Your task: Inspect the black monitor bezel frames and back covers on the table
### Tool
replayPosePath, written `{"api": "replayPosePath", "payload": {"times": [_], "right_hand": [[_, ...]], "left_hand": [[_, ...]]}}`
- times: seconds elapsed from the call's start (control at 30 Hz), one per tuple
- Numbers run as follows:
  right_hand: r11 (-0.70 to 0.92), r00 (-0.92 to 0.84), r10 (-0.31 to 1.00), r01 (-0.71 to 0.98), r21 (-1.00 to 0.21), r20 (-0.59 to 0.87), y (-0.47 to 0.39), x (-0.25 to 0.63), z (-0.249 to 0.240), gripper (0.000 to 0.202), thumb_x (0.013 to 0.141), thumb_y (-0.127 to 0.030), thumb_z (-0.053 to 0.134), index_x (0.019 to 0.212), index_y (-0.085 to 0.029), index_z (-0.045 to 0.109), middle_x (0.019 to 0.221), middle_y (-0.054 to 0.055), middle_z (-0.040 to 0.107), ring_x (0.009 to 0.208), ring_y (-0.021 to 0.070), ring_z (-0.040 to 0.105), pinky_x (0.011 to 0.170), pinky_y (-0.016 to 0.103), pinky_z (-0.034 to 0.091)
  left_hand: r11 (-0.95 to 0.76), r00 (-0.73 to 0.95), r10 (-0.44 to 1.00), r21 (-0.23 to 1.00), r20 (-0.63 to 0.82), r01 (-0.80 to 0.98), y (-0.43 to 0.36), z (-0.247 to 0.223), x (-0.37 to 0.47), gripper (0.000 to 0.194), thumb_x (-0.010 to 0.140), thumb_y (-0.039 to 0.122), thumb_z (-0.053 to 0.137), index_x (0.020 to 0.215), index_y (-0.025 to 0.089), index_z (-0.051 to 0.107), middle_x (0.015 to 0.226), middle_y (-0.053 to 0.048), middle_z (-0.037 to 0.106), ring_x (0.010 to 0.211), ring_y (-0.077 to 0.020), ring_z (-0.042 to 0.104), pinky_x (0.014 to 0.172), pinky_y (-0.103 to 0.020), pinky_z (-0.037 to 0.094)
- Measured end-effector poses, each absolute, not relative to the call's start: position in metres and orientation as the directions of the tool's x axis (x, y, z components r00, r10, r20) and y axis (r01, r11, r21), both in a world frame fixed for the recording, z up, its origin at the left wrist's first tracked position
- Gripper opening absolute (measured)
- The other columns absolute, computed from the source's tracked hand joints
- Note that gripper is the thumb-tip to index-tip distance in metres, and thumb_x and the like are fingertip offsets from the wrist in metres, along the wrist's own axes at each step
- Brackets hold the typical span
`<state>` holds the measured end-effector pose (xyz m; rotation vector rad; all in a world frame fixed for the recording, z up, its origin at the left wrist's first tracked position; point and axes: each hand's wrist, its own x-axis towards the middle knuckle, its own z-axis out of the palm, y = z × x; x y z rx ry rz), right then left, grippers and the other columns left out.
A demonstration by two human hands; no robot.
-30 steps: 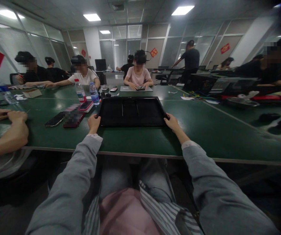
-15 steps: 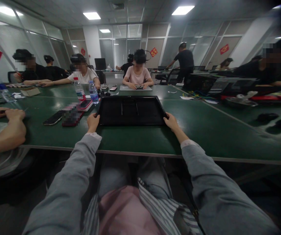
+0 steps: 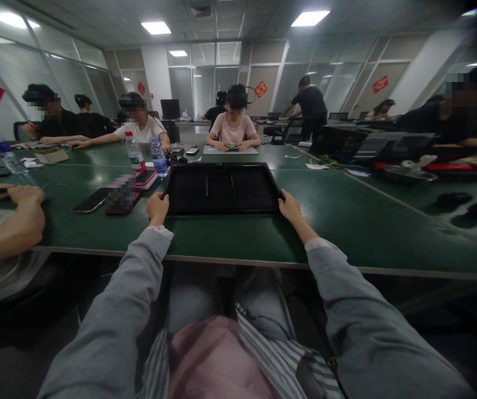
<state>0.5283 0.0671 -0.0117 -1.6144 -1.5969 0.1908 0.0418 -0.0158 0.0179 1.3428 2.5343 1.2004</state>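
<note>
Tray: the black tray (image 3: 224,188) lies flat on the green counter (image 3: 230,233), straight ahead of me, its near edge towards my lap.
Left hand: my left hand (image 3: 157,207) is curled round the tray's near left corner, thumb on the rim, fingers closed on the edge.
Right hand: my right hand (image 3: 290,206) grips the tray's near right corner the same way, closed on the rim.
Change: almost none over the last second; both hands sit where they were on the corners, and the tray has crept only a touch, if at all.
Meaning: I judge the hold is settled and the tray is being kept steady, not lifted; it rests fully on the counter.
Left of the tray: a dark phone (image 3: 92,200), then two water bottles (image 3: 159,157) beyond the tray's far left corner.
Further left of the tray: another person's hand (image 3: 25,204) rests on the counter, well apart from mine.
Beyond the tray: a person in a pink top (image 3: 233,128) sits at the far side.
</note>
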Motion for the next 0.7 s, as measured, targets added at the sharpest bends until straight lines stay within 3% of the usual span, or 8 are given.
{"api": "replayPosePath", "payload": {"times": [0.27,0.7], "right_hand": [[0.109,0.205,0.869,0.809,-0.577,0.451,0.061,0.516,-0.006,0.056,0.093,-0.024,0.044,0.145,-0.008,0.056,0.131,0.021,0.067,0.128,0.0336,0.060,0.111,0.051,0.044],[0.190,0.200,0.863,0.722,-0.665,0.464,0.080,0.531,-0.021,0.055,0.085,-0.023,0.052,0.138,-0.015,0.064,0.137,0.012,0.066,0.127,0.0286,0.062,0.115,0.050,0.045]], "left_hand": [[0.351,-0.653,0.693,0.647,0.306,0.676,-0.017,0.021,0.044,0.035,0.095,0.040,0.059,0.123,0.023,0.071,0.123,-0.012,0.074,0.117,-0.0334,0.066,0.098,-0.045,0.050],[0.324,-0.583,0.769,0.625,0.263,0.710,-0.008,0.014,0.036,0.043,0.096,0.040,0.059,0.132,0.019,0.068,0.131,-0.014,0.070,0.125,-0.0312,0.063,0.102,-0.041,0.049]]}}
